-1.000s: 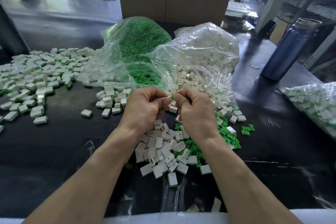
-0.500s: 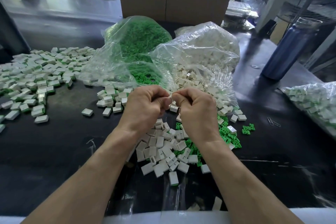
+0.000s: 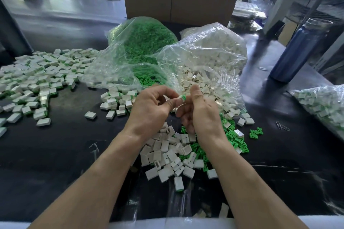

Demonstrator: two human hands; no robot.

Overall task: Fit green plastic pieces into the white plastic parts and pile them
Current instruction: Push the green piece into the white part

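My left hand (image 3: 151,107) pinches a small white part with a green piece (image 3: 182,98) showing at its end, held above the table centre. My right hand (image 3: 200,109) is beside it, thumb raised and fingers curled near the same part. Below both hands lies a heap of loose white parts (image 3: 167,151) mixed with loose green pieces (image 3: 233,136). A wide pile of fitted white-and-green parts (image 3: 35,78) covers the left of the black table (image 3: 65,154).
A clear bag of green pieces (image 3: 141,42) and a clear bag of white parts (image 3: 214,55) lie open behind my hands. A blue bottle (image 3: 297,50) stands at the right, a bag of fitted parts (image 3: 323,106) lies at the far right, and a cardboard box (image 3: 178,0) stands behind.
My hands have drawn slightly apart and opened up; the right thumb has lifted, and the white part with its green end now shows in my left fingers.
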